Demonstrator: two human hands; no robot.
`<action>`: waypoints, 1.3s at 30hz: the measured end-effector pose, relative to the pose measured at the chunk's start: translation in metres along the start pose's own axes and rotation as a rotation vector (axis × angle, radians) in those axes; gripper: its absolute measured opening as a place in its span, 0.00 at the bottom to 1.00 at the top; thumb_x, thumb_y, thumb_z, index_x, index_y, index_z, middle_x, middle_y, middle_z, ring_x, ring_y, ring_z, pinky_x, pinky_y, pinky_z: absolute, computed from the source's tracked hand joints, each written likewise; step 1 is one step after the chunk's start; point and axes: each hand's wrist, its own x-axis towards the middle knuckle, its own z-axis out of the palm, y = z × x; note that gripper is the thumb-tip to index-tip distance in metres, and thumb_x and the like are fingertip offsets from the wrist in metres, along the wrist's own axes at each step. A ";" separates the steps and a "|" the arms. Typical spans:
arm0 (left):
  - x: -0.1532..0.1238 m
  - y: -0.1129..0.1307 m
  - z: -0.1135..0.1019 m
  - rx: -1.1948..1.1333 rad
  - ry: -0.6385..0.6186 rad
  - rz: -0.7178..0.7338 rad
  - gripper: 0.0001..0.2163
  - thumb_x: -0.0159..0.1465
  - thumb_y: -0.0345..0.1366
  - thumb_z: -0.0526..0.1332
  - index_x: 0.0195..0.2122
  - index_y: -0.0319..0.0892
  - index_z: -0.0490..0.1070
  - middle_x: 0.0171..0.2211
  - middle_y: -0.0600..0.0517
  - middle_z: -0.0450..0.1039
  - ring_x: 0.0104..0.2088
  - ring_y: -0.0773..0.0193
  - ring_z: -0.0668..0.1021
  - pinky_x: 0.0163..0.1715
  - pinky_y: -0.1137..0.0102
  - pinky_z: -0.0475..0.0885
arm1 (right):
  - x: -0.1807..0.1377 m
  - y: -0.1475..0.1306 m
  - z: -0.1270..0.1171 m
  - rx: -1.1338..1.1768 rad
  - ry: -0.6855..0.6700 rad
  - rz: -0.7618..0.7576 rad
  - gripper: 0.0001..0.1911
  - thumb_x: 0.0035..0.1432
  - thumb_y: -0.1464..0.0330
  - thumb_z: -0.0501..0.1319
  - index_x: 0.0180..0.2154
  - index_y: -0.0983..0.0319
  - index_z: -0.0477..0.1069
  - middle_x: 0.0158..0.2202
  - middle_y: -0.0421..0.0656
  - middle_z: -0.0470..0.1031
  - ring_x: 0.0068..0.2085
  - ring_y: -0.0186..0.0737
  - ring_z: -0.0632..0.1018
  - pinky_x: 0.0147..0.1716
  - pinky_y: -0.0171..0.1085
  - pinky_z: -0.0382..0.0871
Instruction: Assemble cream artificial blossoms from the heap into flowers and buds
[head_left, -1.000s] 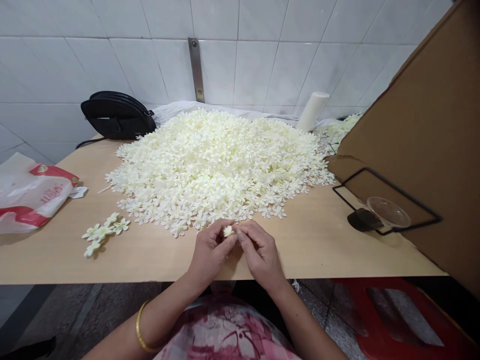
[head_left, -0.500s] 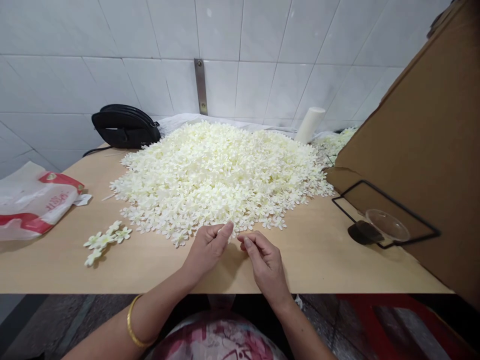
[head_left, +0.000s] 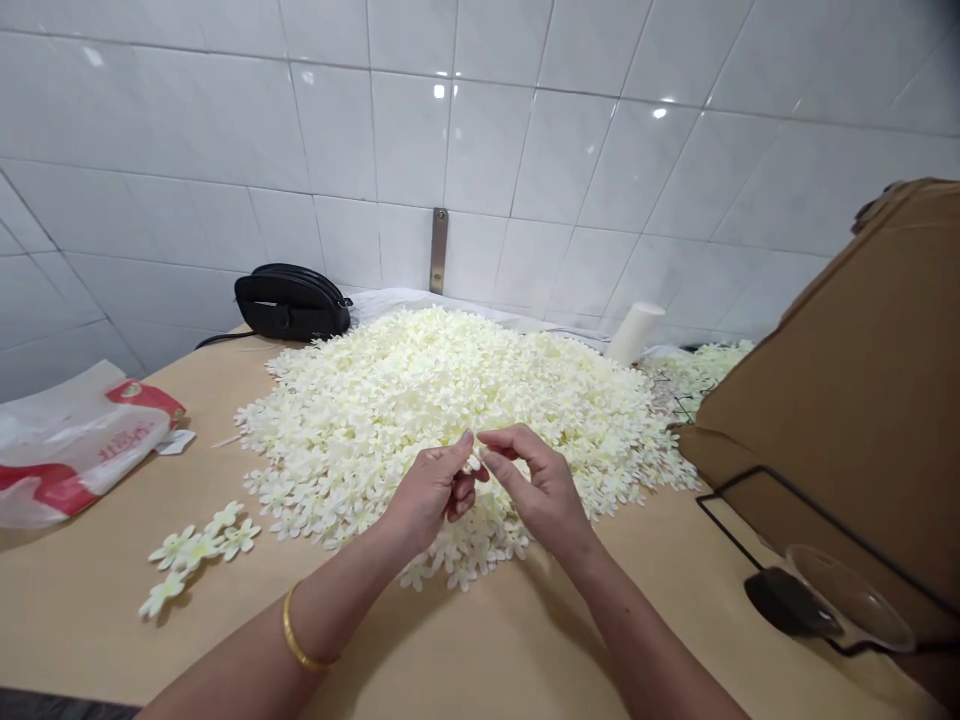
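Observation:
My left hand (head_left: 435, 490) is closed, thumb against the bent fingers, and a bit of a small white artificial flower (head_left: 472, 463) shows at its fingertips. Close beside it, my right hand (head_left: 538, 490) has thumb and forefinger drawn together in a pinch at the same flower. What lies between those right fingertips is too small to make out. Both hands are held up in front of a large pile of loose white artificial flowers (head_left: 450, 380), whose near edge spreads below them. A small cluster of cream flowers (head_left: 199, 550) lies apart on the left of the table.
A red-and-white plastic bag (head_left: 82, 450) lies at the left of the wooden table (head_left: 420, 660). Behind stand a black handbag (head_left: 292, 303) and a white roll (head_left: 635, 333). To the right are a cardboard box (head_left: 847, 400) and a black wire stand (head_left: 795, 610) with a clear disc.
The camera has tilted up, showing more tiled wall. My hands have moved forward over the pile's near edge and closer together; several flowers now lie nearer the table's front.

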 end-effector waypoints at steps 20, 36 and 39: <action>-0.003 -0.004 -0.003 -0.095 0.057 -0.020 0.08 0.51 0.37 0.64 0.25 0.40 0.65 0.19 0.58 0.63 0.20 0.73 0.66 0.19 0.77 0.62 | -0.007 0.025 0.011 0.146 0.076 -0.002 0.07 0.53 0.70 0.56 0.36 0.61 0.70 0.31 0.40 0.68 0.32 0.33 0.71 0.35 0.34 0.66; -0.008 -0.007 -0.007 0.053 0.070 0.168 0.06 0.50 0.28 0.62 0.23 0.40 0.64 0.14 0.60 0.58 0.17 0.75 0.60 0.19 0.78 0.56 | -0.012 0.032 0.013 0.139 0.012 0.122 0.07 0.56 0.67 0.55 0.32 0.62 0.69 0.28 0.40 0.68 0.32 0.34 0.69 0.33 0.33 0.63; -0.009 -0.006 -0.008 0.089 0.075 0.170 0.06 0.52 0.31 0.61 0.24 0.41 0.62 0.12 0.63 0.52 0.14 0.77 0.54 0.15 0.78 0.48 | -0.012 0.032 0.015 0.172 0.025 0.166 0.08 0.56 0.65 0.55 0.30 0.62 0.68 0.26 0.38 0.66 0.29 0.32 0.67 0.30 0.32 0.62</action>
